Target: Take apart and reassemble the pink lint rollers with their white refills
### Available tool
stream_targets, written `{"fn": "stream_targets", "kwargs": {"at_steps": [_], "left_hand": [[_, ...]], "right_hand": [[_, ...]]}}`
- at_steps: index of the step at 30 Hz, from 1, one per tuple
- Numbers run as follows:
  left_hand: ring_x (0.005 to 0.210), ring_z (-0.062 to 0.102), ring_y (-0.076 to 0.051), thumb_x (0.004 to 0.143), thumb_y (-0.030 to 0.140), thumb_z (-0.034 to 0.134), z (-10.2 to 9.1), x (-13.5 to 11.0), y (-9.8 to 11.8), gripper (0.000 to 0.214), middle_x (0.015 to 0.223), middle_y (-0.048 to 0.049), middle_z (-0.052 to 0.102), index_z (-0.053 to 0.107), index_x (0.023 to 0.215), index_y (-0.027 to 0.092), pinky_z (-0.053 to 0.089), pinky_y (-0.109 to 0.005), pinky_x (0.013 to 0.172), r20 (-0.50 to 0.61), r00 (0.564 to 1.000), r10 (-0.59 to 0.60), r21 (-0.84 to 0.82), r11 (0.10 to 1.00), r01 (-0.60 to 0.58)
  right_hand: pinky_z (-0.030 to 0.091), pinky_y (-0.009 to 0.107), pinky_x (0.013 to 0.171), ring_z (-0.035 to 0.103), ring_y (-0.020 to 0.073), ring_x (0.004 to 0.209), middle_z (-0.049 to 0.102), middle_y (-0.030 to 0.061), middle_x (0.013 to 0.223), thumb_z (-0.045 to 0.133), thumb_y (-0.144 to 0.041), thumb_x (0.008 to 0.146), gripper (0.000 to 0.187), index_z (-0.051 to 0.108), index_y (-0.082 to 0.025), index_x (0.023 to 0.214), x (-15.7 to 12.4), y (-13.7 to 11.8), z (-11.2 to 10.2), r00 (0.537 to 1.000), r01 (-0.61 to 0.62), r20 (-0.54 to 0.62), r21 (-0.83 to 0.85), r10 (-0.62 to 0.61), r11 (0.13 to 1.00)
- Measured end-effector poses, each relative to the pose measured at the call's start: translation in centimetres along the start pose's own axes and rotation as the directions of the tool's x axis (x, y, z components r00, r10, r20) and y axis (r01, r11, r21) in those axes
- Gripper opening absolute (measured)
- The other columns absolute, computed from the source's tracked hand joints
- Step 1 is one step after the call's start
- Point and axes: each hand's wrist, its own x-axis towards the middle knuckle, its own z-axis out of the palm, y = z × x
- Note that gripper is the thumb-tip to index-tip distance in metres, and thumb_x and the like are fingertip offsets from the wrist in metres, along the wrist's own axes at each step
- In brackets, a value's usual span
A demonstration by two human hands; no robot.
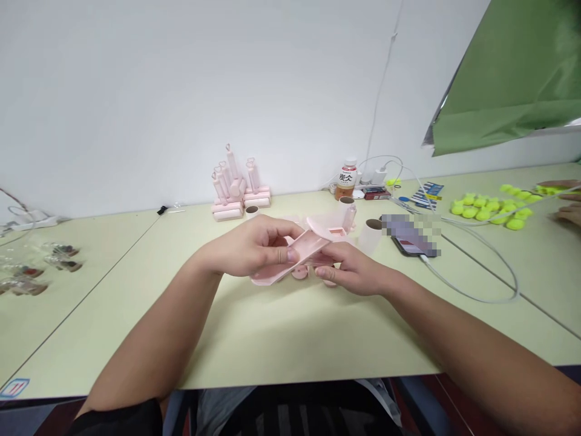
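My left hand (256,245) is closed on a pink trough-shaped plastic cover (308,245), its thumb pressed inside the hollow. The cover is tilted, with its rounded end up to the right. My right hand (356,269) is closed just to the right, its fingers around a pink plastic part (320,260) below the cover; much of that part is hidden. Small round pink pieces (299,272) lie behind and below the hands. Just beyond are a pink piece with an opening (337,232) and a white roll with a brown core (373,227).
Pink lint rollers (236,188) with upright handles stand against the wall. A bottle (347,178), a phone (408,236) with a white cable and yellow-green pieces (490,207) are to the right, near another person's hand (571,209). Small bagged items (40,266) lie left.
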Motion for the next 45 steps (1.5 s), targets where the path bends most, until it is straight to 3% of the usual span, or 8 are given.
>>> {"fn": "stream_targets", "kwargs": {"at_steps": [5,10,17,23,29,34,38,45], "left_hand": [[0.076,0.063,-0.016,0.089,0.032,0.061,0.7,0.9,-1.5,0.017,0.087,-0.0055,0.065,0.058,0.093,0.015,0.050,-0.027,0.069,-0.002,1.000,0.026,0.087,0.996,-0.026],[0.081,0.062,-0.017,0.091,0.038,0.058,1.1,1.6,-2.3,0.023,0.090,-0.0064,0.063,0.058,0.093,0.015,0.051,-0.029,0.072,-0.012,0.989,0.147,0.084,0.986,-0.146],[0.075,0.062,-0.016,0.087,0.039,0.064,1.1,2.2,-3.4,0.027,0.096,-0.0093,0.063,0.057,0.100,0.016,0.054,-0.029,0.067,0.139,0.978,0.158,-0.259,0.959,-0.118],[0.070,0.057,-0.013,0.083,0.042,0.069,2.4,3.2,-5.5,0.031,0.087,-0.0039,0.055,0.051,0.090,0.018,0.048,-0.027,0.061,0.021,0.980,0.198,-0.441,0.882,-0.169],[0.073,0.053,-0.011,0.088,0.035,0.065,3.6,3.6,-5.1,0.021,0.089,-0.0046,0.056,0.054,0.091,0.017,0.045,-0.025,0.066,-0.032,0.947,0.320,-0.350,0.884,-0.310],[0.083,0.056,-0.016,0.087,0.041,0.065,2.9,2.8,-3.8,0.028,0.092,-0.0075,0.060,0.058,0.097,0.016,0.048,-0.028,0.072,0.049,0.976,0.212,-0.282,0.940,-0.190],[0.081,0.055,-0.015,0.086,0.038,0.065,2.4,2.5,-3.1,0.034,0.102,-0.0102,0.061,0.061,0.112,0.016,0.049,-0.027,0.071,0.170,0.978,0.120,-0.257,0.964,-0.074],[0.074,0.065,-0.015,0.082,0.031,0.072,2.9,2.5,-2.9,0.032,0.095,-0.0074,0.064,0.064,0.108,0.015,0.057,-0.031,0.071,0.138,0.988,0.067,-0.457,0.889,0.003]], "right_hand": [[0.044,0.025,0.061,0.058,0.0142,0.068,0.070,0.0038,0.084,0.061,-0.034,0.090,0.019,0.068,-0.017,0.096,0.2,0.1,0.2,1.000,0.016,-0.015,-0.097,-0.018,0.995],[0.044,0.024,0.061,0.059,0.0144,0.066,0.069,0.0015,0.076,0.064,-0.025,0.085,0.010,0.069,-0.018,0.088,0.4,0.7,0.4,0.997,-0.010,-0.077,-0.187,-0.005,0.982],[0.041,0.023,0.058,0.060,0.0147,0.064,0.068,0.0021,0.073,0.059,-0.015,0.081,0.006,0.064,-0.018,0.079,0.2,0.9,0.1,0.994,0.034,-0.096,-0.228,-0.057,0.973],[0.035,0.022,0.055,0.053,0.0118,0.059,0.061,-0.0007,0.065,0.058,-0.015,0.079,0.008,0.059,-0.018,0.071,0.0,1.0,-1.1,0.984,0.014,-0.159,-0.396,-0.083,0.918],[0.029,0.022,0.053,0.046,0.0105,0.056,0.054,-0.0014,0.060,0.058,-0.016,0.080,0.020,0.050,-0.018,0.061,-0.2,1.0,-1.9,0.975,0.040,-0.180,-0.435,-0.130,0.899],[0.031,0.023,0.053,0.045,0.0104,0.056,0.051,-0.0015,0.060,0.056,-0.016,0.083,0.021,0.051,-0.018,0.062,-0.2,0.7,-1.6,0.984,0.119,-0.081,-0.373,-0.160,0.920],[0.036,0.023,0.054,0.053,0.0125,0.059,0.060,0.0004,0.064,0.061,-0.017,0.078,0.015,0.057,-0.017,0.064,-0.3,0.2,-1.6,0.997,0.049,-0.037,-0.255,-0.060,0.966],[0.041,0.021,0.052,0.056,0.0110,0.055,0.063,-0.0025,0.061,0.057,-0.015,0.081,0.016,0.062,-0.018,0.066,-0.1,-0.2,-1.4,1.000,0.020,0.019,-0.114,-0.018,0.993]]}}
